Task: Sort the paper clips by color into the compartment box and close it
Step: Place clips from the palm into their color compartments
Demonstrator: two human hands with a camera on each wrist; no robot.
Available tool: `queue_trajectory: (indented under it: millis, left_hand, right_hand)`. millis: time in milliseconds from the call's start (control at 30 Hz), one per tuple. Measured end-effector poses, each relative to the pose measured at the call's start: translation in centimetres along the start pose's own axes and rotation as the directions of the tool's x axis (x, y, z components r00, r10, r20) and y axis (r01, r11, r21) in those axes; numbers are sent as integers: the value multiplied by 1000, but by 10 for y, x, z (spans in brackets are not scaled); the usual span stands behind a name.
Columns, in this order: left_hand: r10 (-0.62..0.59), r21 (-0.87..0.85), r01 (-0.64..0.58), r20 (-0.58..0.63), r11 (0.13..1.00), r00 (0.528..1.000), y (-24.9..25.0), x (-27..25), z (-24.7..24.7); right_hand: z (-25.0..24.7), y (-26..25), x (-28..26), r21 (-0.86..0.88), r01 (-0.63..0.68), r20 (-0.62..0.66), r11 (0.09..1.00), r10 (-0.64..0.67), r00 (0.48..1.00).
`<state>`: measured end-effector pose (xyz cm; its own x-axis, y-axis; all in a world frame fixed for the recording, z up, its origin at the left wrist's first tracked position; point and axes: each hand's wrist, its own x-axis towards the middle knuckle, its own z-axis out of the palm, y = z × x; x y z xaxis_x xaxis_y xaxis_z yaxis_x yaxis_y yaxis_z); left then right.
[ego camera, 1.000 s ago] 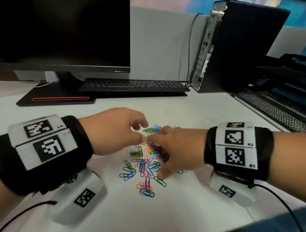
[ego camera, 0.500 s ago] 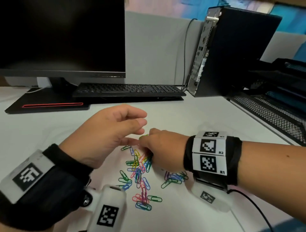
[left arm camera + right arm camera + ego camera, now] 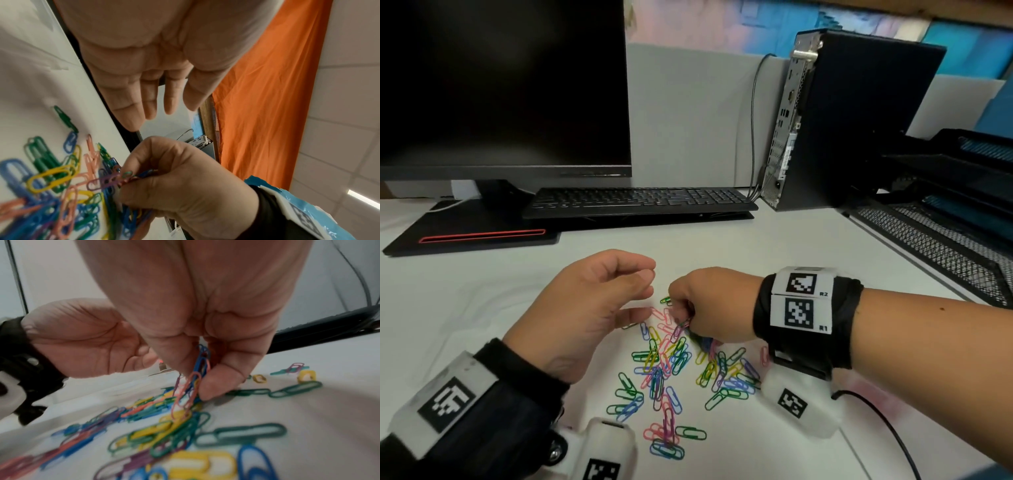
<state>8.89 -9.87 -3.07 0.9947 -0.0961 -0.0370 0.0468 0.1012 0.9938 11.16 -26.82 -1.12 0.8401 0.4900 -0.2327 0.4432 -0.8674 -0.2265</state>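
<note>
A heap of coloured paper clips (image 3: 664,370) lies spread on the white desk, in green, blue, pink, yellow and purple. My right hand (image 3: 685,317) sits at the heap's far edge and pinches a small bunch of clips (image 3: 195,378) between thumb and fingers, blue and pink among them; the bunch (image 3: 119,178) hangs down into the pile. My left hand (image 3: 633,291) hovers just left of it, palm up, fingers loosely curled and holding nothing (image 3: 156,104). No compartment box is in any view.
A black keyboard (image 3: 640,202) and a monitor (image 3: 503,85) stand behind the clips. A black computer case (image 3: 835,120) stands at the back right, with black mesh trays (image 3: 935,233) along the right edge. Bare white desk (image 3: 465,301) lies left of the hands.
My right hand has drawn back from flat over the pile and closed into a pinch on a bunch of clips. My left hand has turned palm up beside it.
</note>
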Motion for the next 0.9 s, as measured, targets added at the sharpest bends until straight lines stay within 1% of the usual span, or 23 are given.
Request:
queue_trajectory:
  millis: [100, 200, 233, 300, 333, 400, 467, 533, 667, 733, 833, 900]
  left_hand:
    - [-66, -137, 60, -46, 989, 997, 0, -1, 4]
    - [-189, -330, 162, -50, 930, 981, 4, -6, 16]
    - [-236, -377, 210, -22, 902, 972, 6, -9, 22]
    - [-300, -478, 312, 104, 821, 948, 9, -15, 37]
    - [-297, -532, 343, 173, 774, 939, 10, -18, 45]
    - [-228, -637, 344, 259, 690, 939, 11, -22, 60]
    - [-159, -724, 311, 272, 617, 949, 11, -23, 72]
    - [-138, -777, 263, 225, 571, 964, 11, -22, 80]
    - [-135, -812, 223, 178, 540, 975, 8, -20, 92]
    - [-156, -835, 225, 168, 502, 973, 7, -21, 98]
    - [-160, -854, 252, 200, 455, 967, 7, -22, 107]
    - [-175, -846, 288, 233, 448, 957, 7, -23, 111]
  right_hand:
    - [-11, 6, -5, 117, -33, -58, 993, 40, 997]
    - [-26, 8, -12, 306, -25, -123, 952, 65, 990]
    - [-32, 7, -16, 359, -8, -140, 933, 63, 988]
    - [-41, 1, -22, 399, 44, -177, 916, 30, 984]
    - [-44, -3, -24, 370, 72, -201, 926, 4, 980]
    - [-48, -11, -30, 284, 118, -239, 952, -49, 970]
    - [-50, -16, -35, 241, 149, -260, 959, -84, 962]
    - [-54, -13, -41, 232, 154, -272, 960, -88, 958]
    - [-63, 2, -51, 379, 166, -230, 910, -81, 970]
    - [-67, 9, -58, 460, 169, -235, 872, -64, 970]
    - [-72, 21, -68, 554, 163, -249, 816, -24, 968]
    - [-75, 30, -74, 570, 162, -277, 805, 2, 961]
